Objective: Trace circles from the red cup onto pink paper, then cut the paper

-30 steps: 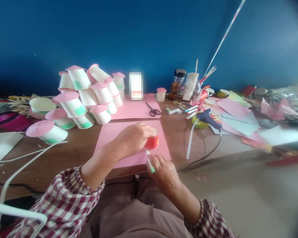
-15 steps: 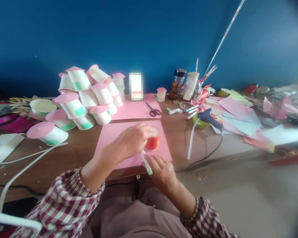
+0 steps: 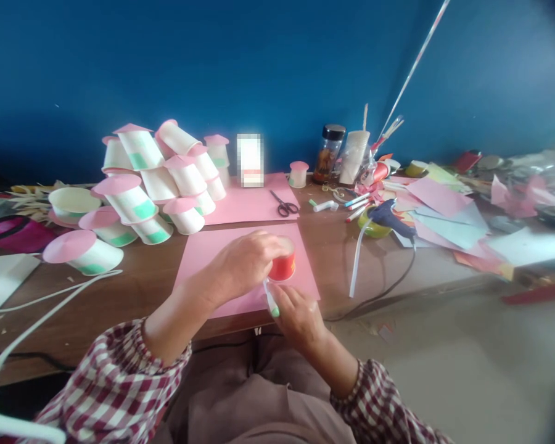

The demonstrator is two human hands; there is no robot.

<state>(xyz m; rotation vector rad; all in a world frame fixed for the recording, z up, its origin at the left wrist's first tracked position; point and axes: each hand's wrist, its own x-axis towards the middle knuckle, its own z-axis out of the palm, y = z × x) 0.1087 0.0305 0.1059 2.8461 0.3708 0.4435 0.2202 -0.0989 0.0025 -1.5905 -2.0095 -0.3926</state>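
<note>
My left hand (image 3: 254, 258) presses down on a short red cylinder (image 3: 283, 266) with a pale top; its exact kind I cannot make out. The cylinder stands upright on a pink sheet of paper (image 3: 192, 262) near the table's front edge. Between the fingers of my right hand (image 3: 300, 313) is a white marker pen (image 3: 271, 298) with a green end. Its upper end points back toward me, and its other end lies close to the cylinder's base, where my left hand partly hides the tip.
Several white paper cups with pink cone tops (image 3: 134, 197) are piled at left. Behind the sheet lie scissors (image 3: 284, 205) on more pink paper (image 3: 240, 206). To the right are markers (image 3: 358, 202), a glue gun (image 3: 388, 219), a jar (image 3: 330, 154) and paper scraps (image 3: 444, 203). White cables (image 3: 50, 302) cross the left side.
My right hand and the marker have moved slightly, with the green end now a little higher and further left. My left hand stays on the red cylinder. The whole view has shifted a little.
</note>
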